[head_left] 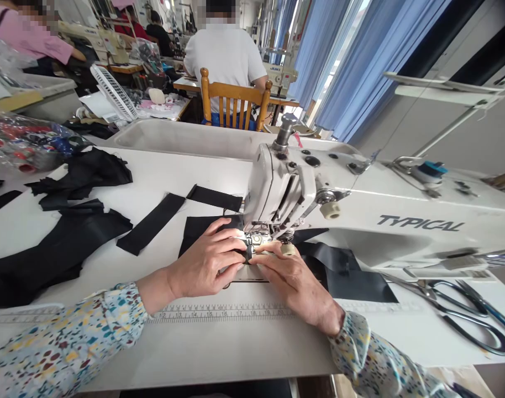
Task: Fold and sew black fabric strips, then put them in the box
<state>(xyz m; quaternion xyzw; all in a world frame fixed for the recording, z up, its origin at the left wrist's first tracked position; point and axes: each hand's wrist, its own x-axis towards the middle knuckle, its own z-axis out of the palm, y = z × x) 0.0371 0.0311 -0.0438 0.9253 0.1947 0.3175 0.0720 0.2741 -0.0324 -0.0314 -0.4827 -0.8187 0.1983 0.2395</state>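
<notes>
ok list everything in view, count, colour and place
near sewing machine: one, white, right
fabric pieces: several, black, left and around machine
table: one, white, foreground
ruler: one, pale, table's near side
scissors: one pair, black-handled, table's right end
slim tool: one, blue, beside scissors
round part: one, blue-topped, atop machine
trough: one, white, table's far edge
plastic bags: several, clear, left
chair: one, brown, beyond trough
curtains: count unclear, blue, upper right
people: at least four, in white, pink, red, black, background
far sewing machines: at least two, pale, background
left hand: one, patterned sleeve, left of presser foot
right hand: one, patterned sleeve, right of presser foot
</notes>
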